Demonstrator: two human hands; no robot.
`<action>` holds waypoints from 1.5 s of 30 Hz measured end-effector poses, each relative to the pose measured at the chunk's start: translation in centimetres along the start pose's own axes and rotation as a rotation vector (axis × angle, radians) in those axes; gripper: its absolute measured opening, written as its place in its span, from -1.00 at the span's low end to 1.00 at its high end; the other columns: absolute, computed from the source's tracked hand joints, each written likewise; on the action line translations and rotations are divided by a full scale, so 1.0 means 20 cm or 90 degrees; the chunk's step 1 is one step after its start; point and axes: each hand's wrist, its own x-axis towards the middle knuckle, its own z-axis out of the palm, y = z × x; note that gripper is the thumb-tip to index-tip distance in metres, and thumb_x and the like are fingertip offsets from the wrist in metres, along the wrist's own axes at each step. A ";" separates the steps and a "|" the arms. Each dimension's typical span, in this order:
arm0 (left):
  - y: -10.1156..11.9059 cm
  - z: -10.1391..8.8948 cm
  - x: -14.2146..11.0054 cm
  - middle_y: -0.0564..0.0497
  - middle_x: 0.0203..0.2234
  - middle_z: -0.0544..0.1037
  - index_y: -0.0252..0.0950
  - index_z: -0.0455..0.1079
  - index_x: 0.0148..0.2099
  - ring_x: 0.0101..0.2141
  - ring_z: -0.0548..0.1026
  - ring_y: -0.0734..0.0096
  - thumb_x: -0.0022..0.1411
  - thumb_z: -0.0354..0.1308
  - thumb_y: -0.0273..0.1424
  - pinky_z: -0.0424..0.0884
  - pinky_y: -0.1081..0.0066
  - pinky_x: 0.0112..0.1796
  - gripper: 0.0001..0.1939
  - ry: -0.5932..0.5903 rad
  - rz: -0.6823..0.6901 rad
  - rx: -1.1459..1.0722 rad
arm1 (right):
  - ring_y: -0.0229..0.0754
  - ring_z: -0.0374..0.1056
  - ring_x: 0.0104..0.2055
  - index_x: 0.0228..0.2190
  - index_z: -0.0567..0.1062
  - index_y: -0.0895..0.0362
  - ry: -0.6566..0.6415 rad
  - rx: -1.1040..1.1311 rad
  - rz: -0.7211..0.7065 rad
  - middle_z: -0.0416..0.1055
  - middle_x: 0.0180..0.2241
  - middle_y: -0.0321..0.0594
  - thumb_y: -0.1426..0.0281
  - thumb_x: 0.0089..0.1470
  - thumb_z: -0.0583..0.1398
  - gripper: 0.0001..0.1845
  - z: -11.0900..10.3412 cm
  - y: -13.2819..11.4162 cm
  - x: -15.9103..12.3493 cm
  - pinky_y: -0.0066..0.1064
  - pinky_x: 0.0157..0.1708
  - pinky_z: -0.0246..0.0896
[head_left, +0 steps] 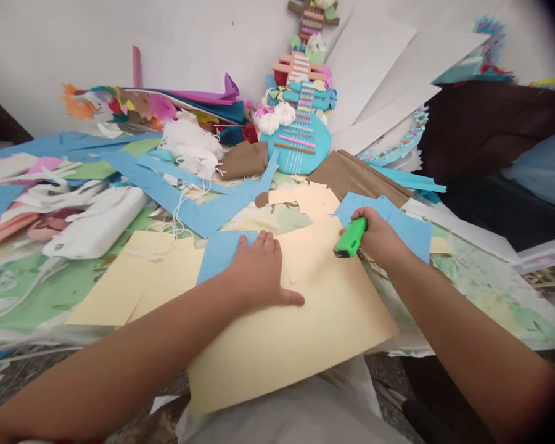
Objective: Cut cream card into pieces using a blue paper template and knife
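My left hand (pixel 258 270) lies flat with fingers together on a blue paper piece (pixel 218 253) and the large cream paper sheet (pixel 300 333) in front of me, thumb stretched out to the right. My right hand (pixel 380 237) is closed round a green cutter (pixel 349 238), whose tip rests at the cream sheet's upper right edge. A smaller cream piece (pixel 312 200) lies just beyond, beside a blue sheet (pixel 409 225) under my right hand.
A blue paper guitar model (pixel 298 145) stands at the back centre among coloured paper scraps. White string and fluff (pixel 192 148) lie left of it. Another cream sheet (pixel 134 287) is at left, brown paper (pixel 356 176) and white sheets (pixel 388 74) at right.
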 end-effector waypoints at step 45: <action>-0.20 -0.06 0.02 -0.14 -0.14 0.31 -0.32 0.25 -0.02 -0.08 0.23 0.06 -0.24 0.11 0.14 0.16 0.20 -0.09 -0.18 0.094 0.043 -0.056 | -0.24 0.31 -0.44 -0.29 0.12 0.00 -0.298 -0.133 -0.227 0.38 -0.39 -0.36 0.48 -0.29 0.15 -0.55 0.35 -0.20 0.10 -0.43 -0.45 0.16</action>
